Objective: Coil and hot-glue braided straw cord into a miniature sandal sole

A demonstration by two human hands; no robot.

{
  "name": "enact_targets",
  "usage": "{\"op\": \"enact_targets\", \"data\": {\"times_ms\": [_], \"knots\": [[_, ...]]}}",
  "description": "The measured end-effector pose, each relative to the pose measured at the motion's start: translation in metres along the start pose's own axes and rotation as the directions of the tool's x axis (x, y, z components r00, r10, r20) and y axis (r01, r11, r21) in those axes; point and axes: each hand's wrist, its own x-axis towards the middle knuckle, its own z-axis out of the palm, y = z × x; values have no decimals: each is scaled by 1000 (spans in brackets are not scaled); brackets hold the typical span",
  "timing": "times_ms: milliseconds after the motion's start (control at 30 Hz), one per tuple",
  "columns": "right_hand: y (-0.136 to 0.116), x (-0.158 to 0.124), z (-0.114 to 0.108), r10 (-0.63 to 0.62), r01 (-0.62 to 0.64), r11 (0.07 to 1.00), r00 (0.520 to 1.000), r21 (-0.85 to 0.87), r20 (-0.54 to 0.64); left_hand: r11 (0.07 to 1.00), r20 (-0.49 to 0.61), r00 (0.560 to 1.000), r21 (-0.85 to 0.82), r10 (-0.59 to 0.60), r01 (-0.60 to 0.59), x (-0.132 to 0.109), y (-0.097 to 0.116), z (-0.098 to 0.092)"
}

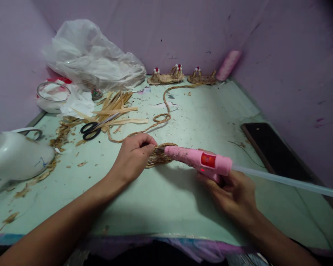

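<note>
My right hand (233, 192) is wrapped round the handle of a pink glue gun (185, 157), with a long clear glue stick (288, 181) poking out of its back. The gun's nozzle tip meets the edge of a small coiled piece of braided fibre (158, 157). My left hand (135, 153) pinches that coiled piece at its upper left edge, thumb and forefinger together. From behind the left hand a braided fibre cord (166, 99) loops away across the table to the back.
Black-handled scissors (91, 129) lie by dry fibre strips (116, 107). A white jug (16, 155) rests at left, near a glass bowl (54, 96) and a plastic bag (91, 55). Beaded woven pieces (168, 77) line the back wall; a dark phone (272, 147) lies right.
</note>
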Motion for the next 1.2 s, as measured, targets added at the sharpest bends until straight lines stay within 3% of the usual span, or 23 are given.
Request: {"op": "enact_targets", "data": {"times_ms": [233, 367, 500, 633, 767, 867, 967, 1100, 1200], "knots": [[6, 0, -1, -102, 98, 990, 994, -102, -32, 1000, -8, 1000, -20, 8, -8, 2, -4, 2], [8, -1, -3, -81, 77, 990, 996, -115, -37, 1000, -20, 1000, -2, 16, -16, 2, -5, 1], [9, -2, -6, 18, -27, 995, 996, -99, -92, 1000, -18, 1000, 6, 23, -23, 2, -5, 1], [6, -1, -11, 197, -190, 978, 976, 80, -89, 997, -33, 998, 50, 54, -52, 2, -6, 1], [8, 19, -17, 355, -302, 902, 925, 308, -134, 978, -52, 989, 159, 142, -132, 4, -9, 2], [17, 47, -23, 493, -432, 835, 863, 342, -113, 943, -51, 968, 246, 244, -225, 5, -14, 2], [27, 73, -25, 584, -554, 793, 810, 253, -54, 904, 19, 961, 335, 276, -266, 5, -17, 1], [32, 95, -24, 591, -588, 802, 806, 105, 0, 814, 164, 956, 500, 245, -295, 1, -16, -1], [23, 105, -27, 505, -464, 805, 863, -369, 15, 779, 223, 955, 556, 196, -290, -2, -15, -3]]}}
